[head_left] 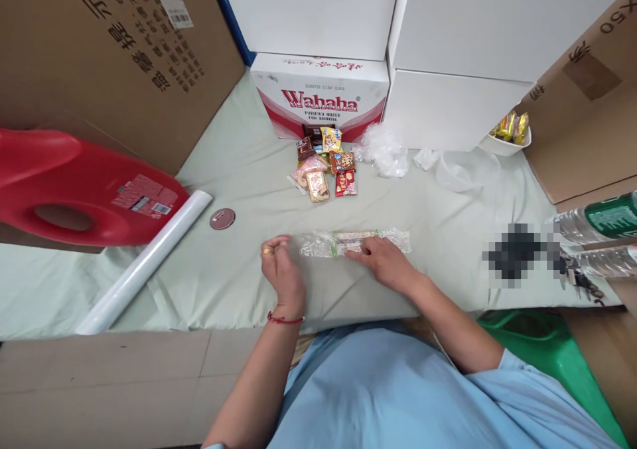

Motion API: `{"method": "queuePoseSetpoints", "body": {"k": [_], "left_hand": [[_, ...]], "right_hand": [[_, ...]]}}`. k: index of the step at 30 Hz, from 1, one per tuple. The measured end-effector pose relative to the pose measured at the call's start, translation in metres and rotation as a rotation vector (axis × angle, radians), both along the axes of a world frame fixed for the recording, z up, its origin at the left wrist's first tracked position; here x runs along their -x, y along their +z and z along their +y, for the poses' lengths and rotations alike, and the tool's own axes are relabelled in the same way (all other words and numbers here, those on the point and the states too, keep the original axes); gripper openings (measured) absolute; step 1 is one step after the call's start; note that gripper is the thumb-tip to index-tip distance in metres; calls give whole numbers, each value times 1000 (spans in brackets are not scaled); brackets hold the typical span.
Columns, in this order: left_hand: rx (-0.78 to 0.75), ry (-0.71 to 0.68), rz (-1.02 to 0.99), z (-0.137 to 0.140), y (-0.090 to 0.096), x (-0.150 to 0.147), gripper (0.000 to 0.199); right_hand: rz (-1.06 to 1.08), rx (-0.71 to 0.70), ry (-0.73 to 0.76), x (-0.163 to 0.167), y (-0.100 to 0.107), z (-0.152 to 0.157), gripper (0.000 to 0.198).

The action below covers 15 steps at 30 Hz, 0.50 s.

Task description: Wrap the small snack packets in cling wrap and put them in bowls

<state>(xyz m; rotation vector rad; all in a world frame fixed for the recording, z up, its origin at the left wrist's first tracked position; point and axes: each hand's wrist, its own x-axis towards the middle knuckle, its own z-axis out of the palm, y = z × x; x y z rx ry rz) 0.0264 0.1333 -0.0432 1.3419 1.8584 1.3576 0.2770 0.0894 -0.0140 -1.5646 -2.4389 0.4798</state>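
Note:
In the head view, a clear plastic packet [341, 242] with green bands and a pale, stick-like filling lies crosswise on the cloth near the table's front edge. My right hand [391, 263] rests over its right half, thumb and fingers pressed against it. Just beyond the packet's crinkled left end, my left hand [283, 270] is closed, fingers curled in. Whether clear film is caught in those fingers I cannot make out. A small pile of wrapped snacks [318, 185] sits behind the packet.
Crumpled clear plastic [383, 150] lies beside the snacks, before a Wahaha carton [321, 97]. A brown round disc [222, 219], white roll [149, 260] and red jug [89, 190] are leftward. Rightward are a white bowl [502, 145], bottles [610, 217] and keys [580, 280].

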Motion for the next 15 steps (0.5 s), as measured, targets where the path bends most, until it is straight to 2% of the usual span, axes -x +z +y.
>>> {"method": "queuePoseSetpoints", "body": {"k": [1,3,7,9,12,15], "left_hand": [[32,46,1,6,3,1,39],[102,26,54,16,9,-3,46],[252,-204,326,20,24,-20,48],[318,-307,405,15,33,-27,32],[339,-365,333,5,45,-38,15],[264,-397,173,-3,49,-57,22]], "right_hand": [[-34,-18,32,1,1,-2,40],[-92,-35,69,3,3,-6,47],[-110,-25,76,5,8,-8,44],[-97,-9,80,5,9,-8,46],[-77,13,74,5,9,-8,47],[-57,14,56,8,6,-9,44]]}}
